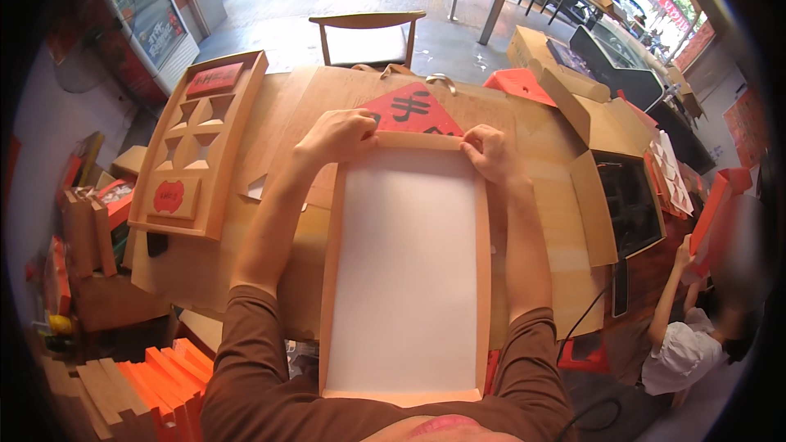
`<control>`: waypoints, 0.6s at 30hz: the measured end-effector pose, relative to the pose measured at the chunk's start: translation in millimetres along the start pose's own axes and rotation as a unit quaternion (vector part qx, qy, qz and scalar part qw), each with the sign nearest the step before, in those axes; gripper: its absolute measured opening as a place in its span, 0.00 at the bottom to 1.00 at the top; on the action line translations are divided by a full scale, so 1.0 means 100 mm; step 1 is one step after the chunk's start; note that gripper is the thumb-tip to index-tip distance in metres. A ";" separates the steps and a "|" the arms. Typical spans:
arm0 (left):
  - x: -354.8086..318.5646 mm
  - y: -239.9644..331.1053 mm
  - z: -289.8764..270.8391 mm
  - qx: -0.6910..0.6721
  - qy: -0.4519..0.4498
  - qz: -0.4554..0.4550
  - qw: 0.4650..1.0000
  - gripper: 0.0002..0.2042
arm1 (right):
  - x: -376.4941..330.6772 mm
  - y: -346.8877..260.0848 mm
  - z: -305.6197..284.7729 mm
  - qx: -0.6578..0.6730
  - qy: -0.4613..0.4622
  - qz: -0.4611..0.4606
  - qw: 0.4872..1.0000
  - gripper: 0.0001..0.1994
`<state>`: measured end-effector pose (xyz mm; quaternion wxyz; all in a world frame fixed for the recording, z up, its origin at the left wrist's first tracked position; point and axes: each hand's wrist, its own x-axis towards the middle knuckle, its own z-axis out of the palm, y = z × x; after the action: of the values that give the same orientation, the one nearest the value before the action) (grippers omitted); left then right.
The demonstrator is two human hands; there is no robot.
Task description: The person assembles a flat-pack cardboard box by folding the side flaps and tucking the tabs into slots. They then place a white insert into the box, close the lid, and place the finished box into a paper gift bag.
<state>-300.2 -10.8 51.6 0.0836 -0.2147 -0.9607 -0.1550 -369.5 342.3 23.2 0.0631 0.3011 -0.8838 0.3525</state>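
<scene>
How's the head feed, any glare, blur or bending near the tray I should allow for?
Head view: daylight is even, the tray's white inside is bright and nearly washed out; both hands, left and right, are sharp at its far rim; table edges bow toward the dark rim; the person at right has a blurred face.

Matt tan cardboard tray (332, 278), smooth white paper lining (405, 278)

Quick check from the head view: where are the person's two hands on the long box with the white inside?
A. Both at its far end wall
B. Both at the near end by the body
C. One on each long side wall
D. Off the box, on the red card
A: the left hand and the right hand both grip the far end wall of the long box, just before the red card.
</scene>
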 end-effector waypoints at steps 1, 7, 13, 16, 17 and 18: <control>0.00 0.01 -0.03 -0.024 -0.003 -0.012 1.000 0.07 | 0.00 0.01 -0.01 0.011 0.004 0.011 1.000 0.07; -0.02 -0.06 0.08 -0.023 -0.018 0.007 1.000 0.09 | 0.00 0.01 -0.02 -0.005 -0.017 0.000 1.000 0.09; -0.05 -0.14 0.10 -0.055 -0.011 -0.002 0.998 0.06 | 0.01 0.02 0.01 0.006 -0.024 0.075 0.997 0.16; -0.04 -0.25 0.05 -0.121 -0.046 -0.039 0.991 0.06 | -0.04 0.00 -0.08 -0.009 -0.048 0.089 0.995 0.18; -0.04 -0.27 0.01 -0.145 -0.067 -0.060 0.985 0.06 | -0.04 -0.01 -0.09 -0.009 -0.057 0.092 0.994 0.19; -0.04 -0.27 -0.01 -0.149 -0.060 -0.065 0.985 0.06 | -0.04 -0.02 -0.11 -0.005 -0.064 0.093 0.994 0.19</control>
<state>-308.7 -35.8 44.1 -0.0178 -0.1709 -0.9419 -0.2885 -366.8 350.4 31.0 -0.0254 0.2391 -0.9119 0.3326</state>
